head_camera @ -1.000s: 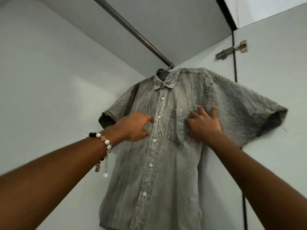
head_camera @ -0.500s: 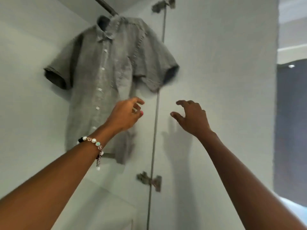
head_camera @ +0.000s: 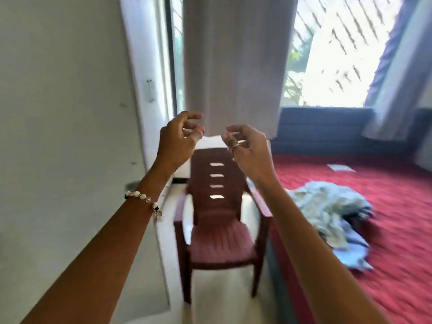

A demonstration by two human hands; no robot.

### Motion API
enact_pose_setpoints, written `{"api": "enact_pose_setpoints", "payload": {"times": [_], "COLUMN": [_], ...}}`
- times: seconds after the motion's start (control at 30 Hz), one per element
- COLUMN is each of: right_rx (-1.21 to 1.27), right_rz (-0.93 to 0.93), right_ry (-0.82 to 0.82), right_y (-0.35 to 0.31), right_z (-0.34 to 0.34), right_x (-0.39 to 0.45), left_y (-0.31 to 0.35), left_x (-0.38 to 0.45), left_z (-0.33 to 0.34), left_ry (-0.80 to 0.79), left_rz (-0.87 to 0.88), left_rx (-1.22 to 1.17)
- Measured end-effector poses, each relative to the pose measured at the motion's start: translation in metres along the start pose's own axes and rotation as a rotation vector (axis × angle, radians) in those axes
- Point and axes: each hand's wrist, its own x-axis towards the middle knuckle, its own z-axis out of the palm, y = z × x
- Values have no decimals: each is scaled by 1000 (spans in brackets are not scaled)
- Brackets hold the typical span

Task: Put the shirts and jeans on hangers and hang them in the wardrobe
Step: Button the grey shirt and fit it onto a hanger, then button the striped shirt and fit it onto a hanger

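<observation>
A pile of light green and blue clothes (head_camera: 336, 220) lies crumpled on the red bed cover at the right. My left hand (head_camera: 178, 141) and my right hand (head_camera: 247, 148) are raised side by side in mid-air above a chair, fingers loosely curled, holding nothing. Both hands are well left of the clothes pile and apart from it. The grey shirt, the hanger rail and the wardrobe's inside are out of view.
A maroon plastic armchair (head_camera: 219, 232) stands on the pale floor between the white door panel (head_camera: 70, 136) on the left and the bed (head_camera: 385, 206) with its red cover on the right. Grey curtains (head_camera: 233, 66) hang before a bright window behind.
The view has swung right from the wardrobe with the hung grey shirt to the room. Both hands have left the shirt and now hang empty in the air.
</observation>
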Motion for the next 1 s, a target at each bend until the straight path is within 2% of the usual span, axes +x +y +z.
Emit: {"api": "enact_pose_setpoints", "payload": {"times": [0.23,0.5,0.73,1.0], "right_rx": [-91,-121,-141,-106], "right_rz": [320,622,879,1128], "right_ry": [179,352,507,505], "right_y": [148,296,416,536], "right_z": [-137,-215,-254,-276], "right_x": [-46,-55,-19,8], "left_y": [-18,-81,-154,-215], "left_x": [-49,-52,-12,7], "left_z": [218,406,540,642], "left_ry": [-336,-665,-835,-913], "left_rz": [-116,-204,-294,-435], "left_rx": [-162,-236,-149,-25]}}
